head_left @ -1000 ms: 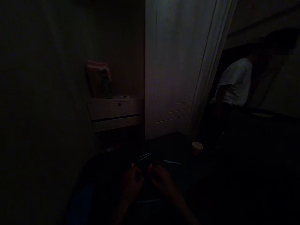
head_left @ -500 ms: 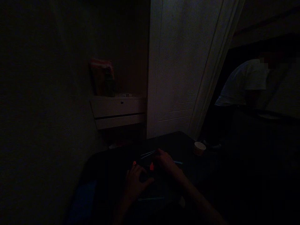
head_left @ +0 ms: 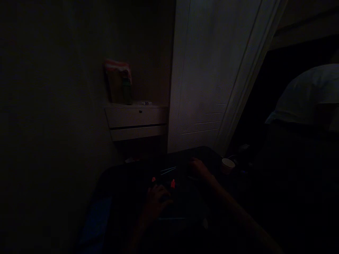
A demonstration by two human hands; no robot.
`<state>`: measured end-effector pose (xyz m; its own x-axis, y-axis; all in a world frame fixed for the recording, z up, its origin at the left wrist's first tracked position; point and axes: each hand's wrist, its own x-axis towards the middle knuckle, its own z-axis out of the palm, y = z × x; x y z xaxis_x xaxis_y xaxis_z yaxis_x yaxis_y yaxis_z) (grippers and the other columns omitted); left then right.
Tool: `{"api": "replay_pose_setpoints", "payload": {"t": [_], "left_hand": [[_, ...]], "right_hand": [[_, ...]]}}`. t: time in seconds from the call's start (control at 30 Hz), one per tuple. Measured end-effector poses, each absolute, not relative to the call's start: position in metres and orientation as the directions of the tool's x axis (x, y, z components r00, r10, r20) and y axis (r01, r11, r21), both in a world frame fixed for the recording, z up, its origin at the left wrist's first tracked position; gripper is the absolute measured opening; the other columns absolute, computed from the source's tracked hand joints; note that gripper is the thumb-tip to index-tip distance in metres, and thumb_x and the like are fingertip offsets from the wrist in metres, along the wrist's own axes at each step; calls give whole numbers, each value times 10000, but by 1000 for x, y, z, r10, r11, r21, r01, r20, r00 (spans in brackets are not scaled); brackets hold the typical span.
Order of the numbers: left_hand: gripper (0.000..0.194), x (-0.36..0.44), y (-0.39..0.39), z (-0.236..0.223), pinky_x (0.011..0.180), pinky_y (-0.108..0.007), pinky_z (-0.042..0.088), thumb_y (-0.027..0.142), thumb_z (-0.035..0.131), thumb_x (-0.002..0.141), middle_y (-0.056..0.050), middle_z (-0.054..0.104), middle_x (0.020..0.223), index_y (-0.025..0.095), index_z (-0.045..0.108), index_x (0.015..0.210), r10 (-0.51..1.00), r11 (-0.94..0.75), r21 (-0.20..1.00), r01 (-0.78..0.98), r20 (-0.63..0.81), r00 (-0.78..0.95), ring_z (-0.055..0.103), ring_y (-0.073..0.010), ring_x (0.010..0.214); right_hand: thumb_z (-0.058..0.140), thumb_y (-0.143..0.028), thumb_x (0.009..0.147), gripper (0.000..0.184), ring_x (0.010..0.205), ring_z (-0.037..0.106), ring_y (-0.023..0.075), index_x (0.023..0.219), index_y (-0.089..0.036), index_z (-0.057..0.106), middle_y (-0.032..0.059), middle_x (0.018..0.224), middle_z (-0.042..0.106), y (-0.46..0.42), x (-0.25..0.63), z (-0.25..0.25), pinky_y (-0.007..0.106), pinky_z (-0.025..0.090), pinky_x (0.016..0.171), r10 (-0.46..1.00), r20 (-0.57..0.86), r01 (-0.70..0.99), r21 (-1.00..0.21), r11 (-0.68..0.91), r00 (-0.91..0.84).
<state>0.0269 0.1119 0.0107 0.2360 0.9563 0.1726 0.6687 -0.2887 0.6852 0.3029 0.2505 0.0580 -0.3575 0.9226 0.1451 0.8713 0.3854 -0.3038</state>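
In very dim light, my left hand (head_left: 158, 200) rests low over the dark table (head_left: 196, 208), its fingers bent and thumb apart, with nothing visible in it. Just beyond its fingertips is a small glowing orange-red piece (head_left: 153, 179). A second red piece (head_left: 173, 183), narrow at the top, stands to the right of the hand. Farther right, my right hand (head_left: 197, 166) reaches over the table; its fingers are lost in the dark. Two thin pale sticks (head_left: 168, 170) lie between the hands, towards the back. Another pale strip (head_left: 171, 218) lies in front of my left hand.
A white cup (head_left: 228, 165) stands at the table's right edge. Something blue and flat (head_left: 95, 220) is at the left. Behind are drawers (head_left: 137, 118) holding a bag and a green bottle (head_left: 126, 90), and a pale door panel (head_left: 201, 77). A person in a light shirt (head_left: 309, 95) bends at right.
My right hand has moved right and back, away from the red piece by my left hand. My left hand stays near its place. The view has shifted slightly, and the other person appears farther right.
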Motion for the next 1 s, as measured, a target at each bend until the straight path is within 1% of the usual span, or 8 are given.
{"api": "replay_pose_setpoints", "payload": {"t": [0.17,0.23,0.33,0.43,0.53,0.67,0.77,1.0], "left_hand": [[119,25,111,11,1087,-525,399,312,820,831,-19,812,1114,328,839,947,953,-293,702,649,164,253,693,-304,1171],[121,24,112,8,1078,-520,417,311,826,817,-27,822,1103,314,839,938,953,-296,710,639,175,247,702,-307,1155],[120,23,116,3,1061,-491,462,271,833,787,-38,834,1071,290,838,905,953,-300,727,618,197,230,723,-300,1120],[162,19,120,-1,1014,-440,523,223,830,761,-55,828,1044,273,850,913,950,-311,746,588,223,220,746,-282,1064],[192,14,119,-4,984,-409,567,231,827,760,-62,821,1041,274,858,945,944,-329,768,550,250,216,754,-269,1038],[267,2,112,-10,1028,-441,578,274,837,755,-77,818,1128,283,850,1022,942,-336,794,507,279,188,741,-290,1117],[223,-4,106,-13,1060,-468,569,286,780,810,-80,813,1164,295,855,1020,943,-332,805,492,287,167,738,-295,1143],[200,-7,102,-12,1005,-454,599,339,718,883,-66,823,1085,340,883,996,947,-320,812,487,271,171,767,-284,1057]], "right_hand": [[665,-299,1076,246,1120,720,250,1292,-188,702,103,1307,714,205,280,54,462,611,984,912,261,810,-427,402,-315],[572,-173,1088,260,1091,732,220,1251,-207,772,108,1208,749,174,267,49,358,586,983,883,285,734,-492,469,-373],[640,-185,1039,228,985,758,206,1159,-231,828,70,1082,782,133,249,38,299,595,887,845,292,623,-576,529,-448],[766,-204,947,194,1025,763,225,1117,-252,846,64,1128,798,112,238,24,302,594,913,826,290,547,-636,544,-484],[755,-204,954,150,1005,764,232,1071,-244,841,76,1122,798,110,233,9,315,599,895,836,280,520,-677,520,-471],[733,-125,948,174,1045,758,228,1056,-230,820,81,1159,786,116,232,-3,316,592,917,846,277,500,-707,501,-456],[735,-114,952,181,1069,760,227,1057,-234,821,74,1158,795,117,232,-5,317,590,948,844,286,481,-718,503,-454],[768,-122,931,363,1157,760,278,1277,-225,794,123,1268,792,119,225,-3,376,592,1016,841,299,453,-736,504,-451]]}}
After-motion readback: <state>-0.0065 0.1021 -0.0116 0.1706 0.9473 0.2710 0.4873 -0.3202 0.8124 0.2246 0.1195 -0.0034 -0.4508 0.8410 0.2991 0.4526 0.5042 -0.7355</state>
